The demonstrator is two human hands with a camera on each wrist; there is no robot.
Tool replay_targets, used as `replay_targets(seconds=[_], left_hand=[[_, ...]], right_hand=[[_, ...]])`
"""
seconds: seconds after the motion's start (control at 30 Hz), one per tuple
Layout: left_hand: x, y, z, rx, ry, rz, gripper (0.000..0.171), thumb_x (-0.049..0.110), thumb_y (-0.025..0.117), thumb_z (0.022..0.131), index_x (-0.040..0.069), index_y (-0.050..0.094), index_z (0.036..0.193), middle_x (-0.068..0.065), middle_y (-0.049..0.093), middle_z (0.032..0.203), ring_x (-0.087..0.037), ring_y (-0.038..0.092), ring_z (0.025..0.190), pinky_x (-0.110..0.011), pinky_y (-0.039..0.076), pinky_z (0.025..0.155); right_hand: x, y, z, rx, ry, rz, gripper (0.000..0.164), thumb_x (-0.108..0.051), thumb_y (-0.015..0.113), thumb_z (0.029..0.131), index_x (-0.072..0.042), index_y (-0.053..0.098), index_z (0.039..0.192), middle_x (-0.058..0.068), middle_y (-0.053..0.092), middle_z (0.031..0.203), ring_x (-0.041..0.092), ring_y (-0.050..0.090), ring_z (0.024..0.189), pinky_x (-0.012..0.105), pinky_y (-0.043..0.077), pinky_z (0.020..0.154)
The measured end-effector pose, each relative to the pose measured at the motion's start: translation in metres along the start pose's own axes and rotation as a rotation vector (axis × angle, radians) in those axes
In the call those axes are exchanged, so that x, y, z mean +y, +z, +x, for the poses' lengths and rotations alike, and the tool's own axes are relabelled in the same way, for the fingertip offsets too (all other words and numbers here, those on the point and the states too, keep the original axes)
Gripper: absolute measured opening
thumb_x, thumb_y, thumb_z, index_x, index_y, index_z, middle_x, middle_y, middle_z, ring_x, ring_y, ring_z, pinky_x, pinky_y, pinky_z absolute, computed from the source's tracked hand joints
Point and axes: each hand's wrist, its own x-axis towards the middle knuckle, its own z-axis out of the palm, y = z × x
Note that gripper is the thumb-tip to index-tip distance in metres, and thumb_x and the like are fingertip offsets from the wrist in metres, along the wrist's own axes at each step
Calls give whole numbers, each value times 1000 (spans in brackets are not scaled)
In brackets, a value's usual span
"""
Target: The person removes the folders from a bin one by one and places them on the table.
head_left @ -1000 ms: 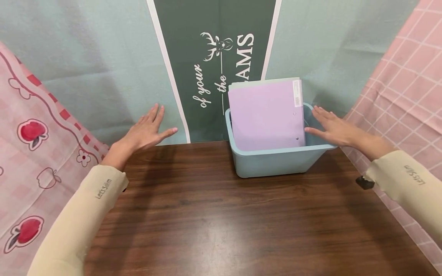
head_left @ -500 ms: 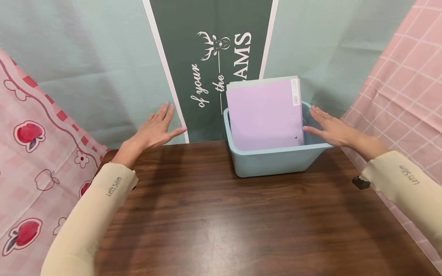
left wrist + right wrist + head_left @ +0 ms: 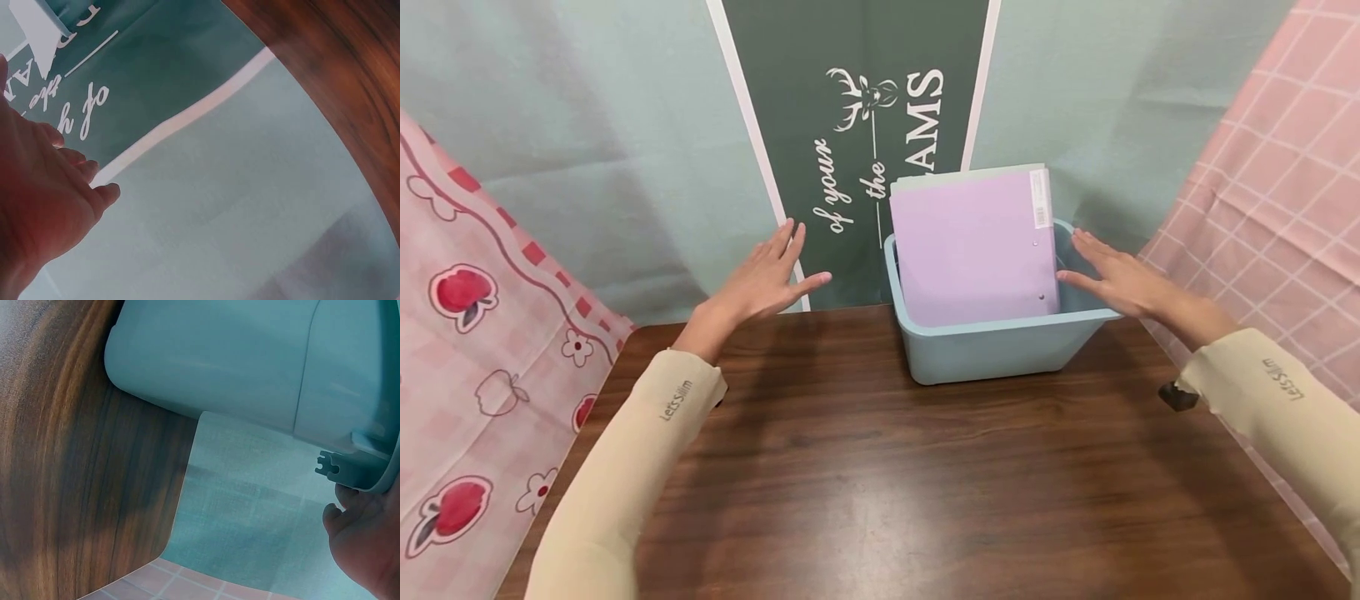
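The pale-blue, rectangular plastic bin [image 3: 988,354] on the brown wood-grain desk [image 3: 865,467], in which a flat lilac folder [image 3: 973,250] is propped, is probably light, stiff and best held by its end rims [image 3: 892,275], the right hand [image 3: 1123,283] being placed at one, the left hand [image 3: 763,279] held apart, both grips released.

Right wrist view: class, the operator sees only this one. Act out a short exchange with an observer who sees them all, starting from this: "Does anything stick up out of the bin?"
Observer: Yes, the head view shows a purple folder standing well above the rim of the bin.
Operator: My view doesn't show the left hand. Where is it?
Observer: In the head view, the left hand is to the left of the bin, apart from it.
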Motion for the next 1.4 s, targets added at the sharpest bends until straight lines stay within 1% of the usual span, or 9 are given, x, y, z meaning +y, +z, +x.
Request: replay_targets(seconds=[0.17, 0.3, 0.43, 0.7, 0.9, 1.13, 1.23, 1.3, 1.4], left_hand=[[8, 5, 8, 2, 15, 8, 107, 81, 36, 100, 11, -2, 171, -11, -7, 179, -26, -3, 165, -52, 4, 133], [14, 10, 14, 4, 29, -15, 106, 80, 36, 100, 11, -1, 171, -11, -7, 179, -26, -3, 165, -52, 6, 132], [21, 13, 18, 8, 42, -47, 103, 76, 40, 102, 11, 0, 171, -13, -6, 178, -26, -3, 165, -52, 8, 132], [38, 17, 32, 17, 71, -57, 100, 72, 44, 103, 13, 2, 171, -11, -5, 179, -24, -2, 165, -47, 5, 133], [46, 22, 42, 55, 88, -81, 101, 70, 49, 102, 12, 3, 171, -11, -1, 179, -22, -3, 165, -43, 4, 133], [56, 27, 53, 99, 103, -102, 100, 67, 52, 102, 12, 6, 171, -11, 4, 179, -27, 4, 165, -42, 8, 133], [61, 28, 57, 122, 107, -126, 99, 65, 55, 101, 12, 9, 171, -11, 6, 179, -27, 7, 165, -45, 11, 133], [64, 29, 59, 142, 109, -140, 100, 65, 57, 101, 13, 11, 172, -10, 8, 179, -27, 9, 165, -48, 16, 132], [68, 32, 64, 165, 119, -156, 100, 64, 59, 100, 14, 12, 172, -8, 9, 179, -26, 10, 165, -52, 19, 131]], right_hand=[[0, 1, -1, 8, 3, 12, 89, -57, 43, 110, -3, 4, 169, 24, -2, 175, 54, 11, 157, 74, 15, 122], [0, 2, -1, 14, 2, 23, 88, -56, 43, 110, -3, 5, 169, 25, -1, 174, 56, 11, 156, 74, 15, 122], [-1, 2, 0, 15, -1, 24, 88, -56, 43, 110, -3, 5, 169, 25, -1, 174, 57, 12, 155, 74, 15, 122], [1, 2, -1, 18, 2, 26, 89, -57, 45, 110, -4, 5, 170, 24, -1, 175, 56, 13, 156, 74, 15, 122], [1, 1, -2, 22, 6, 27, 89, -57, 45, 110, -5, 5, 170, 23, -2, 175, 57, 13, 155, 74, 15, 122], [0, 2, -2, 21, 8, 29, 89, -57, 45, 110, -5, 5, 170, 23, -1, 175, 59, 14, 154, 74, 14, 122], [0, 2, -1, 30, 5, 29, 89, -57, 45, 110, -4, 6, 169, 24, 0, 175, 61, 14, 153, 74, 15, 121], [1, 3, -1, 34, 3, 31, 89, -57, 45, 110, -4, 6, 169, 24, 1, 175, 62, 15, 152, 74, 15, 121], [1, 3, -1, 37, 3, 35, 88, -56, 46, 110, -4, 7, 169, 24, 1, 175, 62, 15, 152, 74, 15, 122]])
